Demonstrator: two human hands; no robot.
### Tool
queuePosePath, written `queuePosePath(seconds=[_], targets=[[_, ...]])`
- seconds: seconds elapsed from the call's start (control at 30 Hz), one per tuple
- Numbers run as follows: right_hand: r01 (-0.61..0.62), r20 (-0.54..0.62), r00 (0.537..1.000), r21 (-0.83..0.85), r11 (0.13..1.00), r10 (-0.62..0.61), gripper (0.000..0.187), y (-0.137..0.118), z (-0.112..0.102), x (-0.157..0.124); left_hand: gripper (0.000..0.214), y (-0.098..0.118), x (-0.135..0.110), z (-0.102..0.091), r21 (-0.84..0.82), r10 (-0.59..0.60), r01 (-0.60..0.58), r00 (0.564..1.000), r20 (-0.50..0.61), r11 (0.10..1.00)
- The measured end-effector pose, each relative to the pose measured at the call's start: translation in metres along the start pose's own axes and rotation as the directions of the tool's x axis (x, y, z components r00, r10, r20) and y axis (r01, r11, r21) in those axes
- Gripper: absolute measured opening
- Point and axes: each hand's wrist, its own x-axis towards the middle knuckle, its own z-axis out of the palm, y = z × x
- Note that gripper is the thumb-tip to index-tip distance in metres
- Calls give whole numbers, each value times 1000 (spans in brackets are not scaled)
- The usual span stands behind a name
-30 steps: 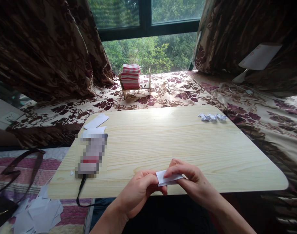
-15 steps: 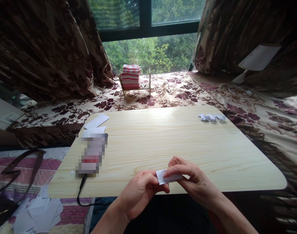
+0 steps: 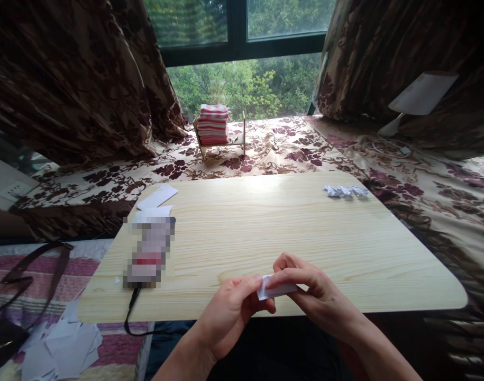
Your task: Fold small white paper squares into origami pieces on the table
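A small folded piece of white paper (image 3: 279, 289) is held between my two hands just above the near edge of the wooden table (image 3: 242, 233). My left hand (image 3: 242, 307) pinches its left end, thumb at the upper corner and fingers below. On the right end, my right hand (image 3: 309, 283) has its index finger lying across the front, with the thumb underneath. Part of the paper is hidden by the fingers. Several small folded paper pieces (image 3: 345, 191) sit in a row at the table's far right corner.
White paper sheets (image 3: 158, 197) lie at the far left, by a blurred-out phone-like device (image 3: 150, 254) with a black cable (image 3: 131, 312). Loose papers (image 3: 63, 346) are heaped on the striped cover at left. Beyond the table stands a small rack with folded striped cloths (image 3: 213, 126).
My left thumb has shifted up and right onto the paper's upper left corner, covering more of that end. My right hand stays almost in place.
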Motion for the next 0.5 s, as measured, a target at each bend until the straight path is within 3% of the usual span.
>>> queuePosePath(seconds=[0.17,0.27,0.5], targets=[[-62,-88,994,23,998,64,26,3,0,0,29,1,0,3,109,57,-54,998,-19,993],[-93,-69,993,46,995,96,17,4,-1,1,29,2,0,4,134,68,-63,997,-35,989],[-67,-57,996,104,992,73,13,3,2,2,35,-2,3,3,-29,-57,56,997,-43,998]])
